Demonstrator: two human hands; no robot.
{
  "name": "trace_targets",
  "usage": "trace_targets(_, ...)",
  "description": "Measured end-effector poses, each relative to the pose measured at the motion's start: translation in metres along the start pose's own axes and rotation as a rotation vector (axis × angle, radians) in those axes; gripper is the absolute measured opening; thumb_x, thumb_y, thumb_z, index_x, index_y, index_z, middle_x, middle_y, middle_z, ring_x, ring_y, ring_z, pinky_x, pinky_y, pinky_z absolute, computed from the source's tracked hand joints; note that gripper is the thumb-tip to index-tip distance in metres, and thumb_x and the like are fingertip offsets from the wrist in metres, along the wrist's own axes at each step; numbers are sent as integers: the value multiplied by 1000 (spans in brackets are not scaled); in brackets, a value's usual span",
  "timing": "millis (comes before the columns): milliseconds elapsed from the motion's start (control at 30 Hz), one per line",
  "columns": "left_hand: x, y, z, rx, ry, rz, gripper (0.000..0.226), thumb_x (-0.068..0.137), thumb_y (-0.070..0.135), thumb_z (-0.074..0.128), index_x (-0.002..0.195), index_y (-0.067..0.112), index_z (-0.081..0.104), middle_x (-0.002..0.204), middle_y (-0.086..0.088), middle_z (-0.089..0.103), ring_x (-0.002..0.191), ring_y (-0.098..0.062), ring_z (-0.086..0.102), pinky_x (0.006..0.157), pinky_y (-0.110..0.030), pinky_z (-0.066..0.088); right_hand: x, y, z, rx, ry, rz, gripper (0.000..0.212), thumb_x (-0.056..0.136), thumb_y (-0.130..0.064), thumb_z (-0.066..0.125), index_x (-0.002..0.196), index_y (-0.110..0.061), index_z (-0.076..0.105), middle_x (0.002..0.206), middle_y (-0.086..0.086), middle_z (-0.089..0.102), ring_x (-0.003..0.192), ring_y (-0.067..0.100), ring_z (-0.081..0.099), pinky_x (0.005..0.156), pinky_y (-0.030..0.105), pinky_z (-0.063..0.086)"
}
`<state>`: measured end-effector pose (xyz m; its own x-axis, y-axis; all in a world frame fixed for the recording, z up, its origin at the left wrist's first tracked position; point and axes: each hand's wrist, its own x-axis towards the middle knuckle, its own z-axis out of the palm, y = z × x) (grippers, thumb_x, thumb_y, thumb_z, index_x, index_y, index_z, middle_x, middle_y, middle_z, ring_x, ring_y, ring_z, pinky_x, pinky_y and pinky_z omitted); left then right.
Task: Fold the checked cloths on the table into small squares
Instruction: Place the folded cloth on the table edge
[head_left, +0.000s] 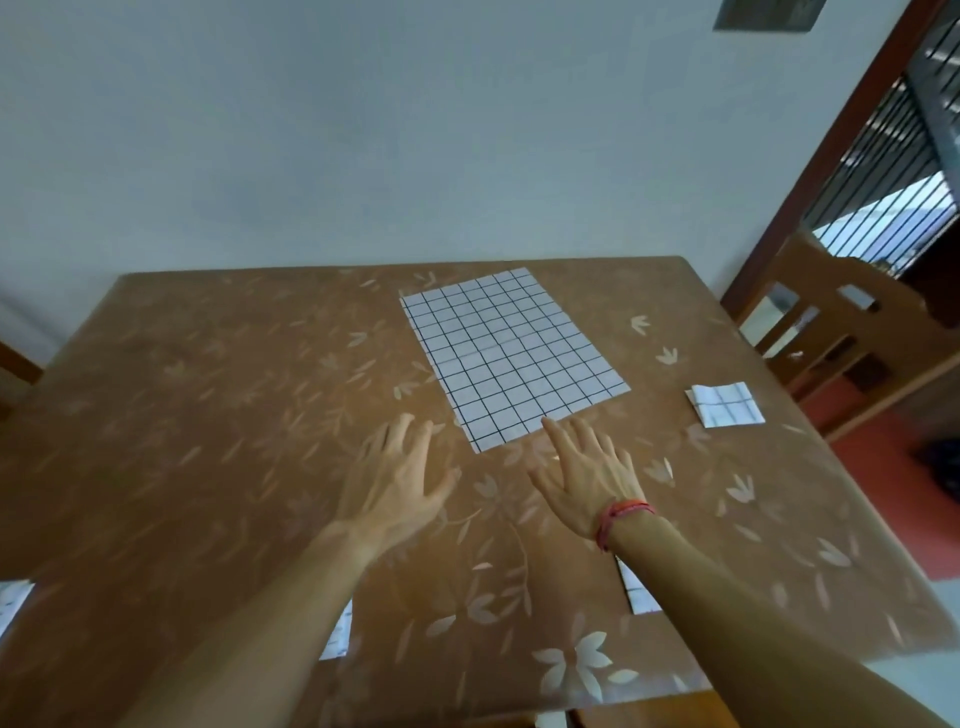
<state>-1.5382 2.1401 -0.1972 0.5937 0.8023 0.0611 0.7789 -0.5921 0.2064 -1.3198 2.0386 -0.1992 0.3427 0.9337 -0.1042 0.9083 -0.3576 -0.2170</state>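
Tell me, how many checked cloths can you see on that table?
5. Spread cloth at centre; folded cloth far right; edge cloth cut off at left; near-left cloth and near-right cloth, both partly covered. More may be hidden.

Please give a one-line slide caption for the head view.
Left hand and right hand, open, reach toward the unfolded checked cloth; a folded cloth lies to its right.
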Motion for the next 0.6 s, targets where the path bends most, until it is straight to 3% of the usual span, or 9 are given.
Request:
trace_targets(133, 29, 6, 28, 17, -62, -16, 71, 84, 67, 30, 136, 21, 46, 138, -2, 44, 126, -22, 44, 101, -47, 42, 31, 16, 15, -9, -38, 11, 64, 94, -53, 36, 151, -31, 18, 154, 5, 26, 136, 27, 32, 107, 43, 32)
trace_targets(200, 40, 10, 38, 27, -89, -15, 68, 88, 65, 35, 140, 22, 42, 145, -1, 38, 131, -20, 39, 106, -43, 37, 46, 24, 22, -25, -51, 20, 64, 94, -55, 35, 151, -32, 17, 155, 6, 25, 137, 27, 31, 108, 44, 32)
trace_targets(333, 78, 12, 74, 10, -120, -6, 66, 92, 62, 39, 140, 17, 39, 146, -2, 35, 131, -19, 37, 105, -38, 37, 91, 48, 42, -57, -87, 51, 66, 93, -57, 36, 151, -33, 16, 156, 8, 22, 139, 28, 28, 110, 46, 28)
trace_targets(433, 108, 14, 104, 14, -159, 20, 73, 86, 66, 24, 136, 16, 42, 141, -2, 40, 127, -22, 39, 103, -40, 40, 125, 66, 59, -77, -116, 65, 68, 91, -59, 39, 150, -35, 14, 156, 9, 20, 140, 29, 25, 110, 46, 27)
trace_targets(533, 135, 16, 134, -16, -178, 41, 64, 90, 62, 30, 134, 17, 42, 138, 2, 35, 129, -19, 36, 96, -33, 44, 153, 83, 76, -77, -147, 93, 73, 89, -63, 42, 150, -36, 13, 158, 10, 16, 143, 30, 19, 113, 47, 24)
trace_targets(600, 149, 19, 151, -42, -191, 63, 63, 90, 60, 33, 135, 17, 42, 140, 1, 34, 132, -18, 32, 100, -35, 43, 167, 92, 88, -74, -143, 105, 69, 90, -60, 41, 149, -35, 15, 158, 10, 15, 144, 30, 18, 114, 47, 23)
